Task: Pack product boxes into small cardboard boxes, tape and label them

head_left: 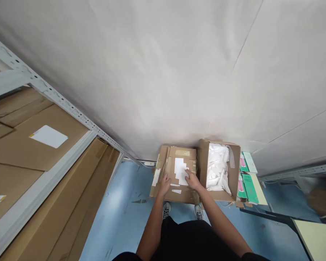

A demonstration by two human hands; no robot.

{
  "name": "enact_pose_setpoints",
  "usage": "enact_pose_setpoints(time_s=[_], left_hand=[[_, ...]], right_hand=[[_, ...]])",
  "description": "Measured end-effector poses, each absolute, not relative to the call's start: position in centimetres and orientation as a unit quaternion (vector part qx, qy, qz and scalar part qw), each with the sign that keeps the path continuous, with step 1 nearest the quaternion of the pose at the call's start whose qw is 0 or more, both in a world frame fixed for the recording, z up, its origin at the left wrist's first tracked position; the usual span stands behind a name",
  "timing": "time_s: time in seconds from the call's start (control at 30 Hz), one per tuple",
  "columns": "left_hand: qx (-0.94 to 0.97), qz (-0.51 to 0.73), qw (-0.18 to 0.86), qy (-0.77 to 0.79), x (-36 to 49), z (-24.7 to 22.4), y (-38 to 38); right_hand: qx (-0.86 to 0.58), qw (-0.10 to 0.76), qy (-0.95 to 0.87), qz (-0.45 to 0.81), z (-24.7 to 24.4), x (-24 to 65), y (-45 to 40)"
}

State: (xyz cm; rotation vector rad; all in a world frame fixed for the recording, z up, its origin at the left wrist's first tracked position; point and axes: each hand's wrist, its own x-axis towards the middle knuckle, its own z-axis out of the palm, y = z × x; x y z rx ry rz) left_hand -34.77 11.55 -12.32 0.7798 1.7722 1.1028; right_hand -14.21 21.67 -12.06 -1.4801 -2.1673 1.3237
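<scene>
"Where is everything on your feed?"

"I have the brown carton (188,195) close to the wall (163,90), its near edge just ahead of the shoes (166,210). The left hand (164,185) is over its left half, toward the near edge; the right hand (192,180) is nearer the right edge, by a white patch (180,169)."

"Fingers?"

"On the right, the index finger reaches out toward the patch. I can't tell whether the left fingers pinch card or simply rest on it."

"Handling advice?"

"I'd steady one corner with a palm and work the other hand along the seam; creased card could buckle under hard pressure."

"Anything in the way?"

"An open carton (234,185) holding crumpled white material (216,166) crowds the right edge, beside the right forearm. Green boxes (250,187) lie beyond it. The wall limits reach past the far edge. The shelf rack (57,96) on the left is well apart."
</scene>
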Motion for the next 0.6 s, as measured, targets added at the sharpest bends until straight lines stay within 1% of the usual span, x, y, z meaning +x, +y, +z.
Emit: enact_pose_setpoints(time_s=[0.13,0.23,0.37,0.47,0.6], left_hand=[[0.302,0.397,0.485,0.719,-38.4,-14.4,13.0],[0.303,0.385,0.498,0.716,-40.2,-15.6,13.9],[0.293,0.375,0.502,0.722,-41.3,-16.6,14.7],[0.298,0.38,0.504,0.716,-40.8,-16.7,14.8],[0.322,0.399,0.504,0.695,-39.3,-15.9,14.0]], right_hand=[[-0.551,-0.005,-0.723,0.416,-15.6,-17.9,18.8],[-0.563,-0.039,-0.732,0.382,-17.2,-19.5,17.3],[-0.579,-0.081,-0.717,0.379,-17.2,-19.6,17.4],[-0.586,-0.085,-0.703,0.394,-16.7,-19.2,17.7],[-0.594,-0.05,-0.684,0.42,-16.8,-18.6,16.7]])
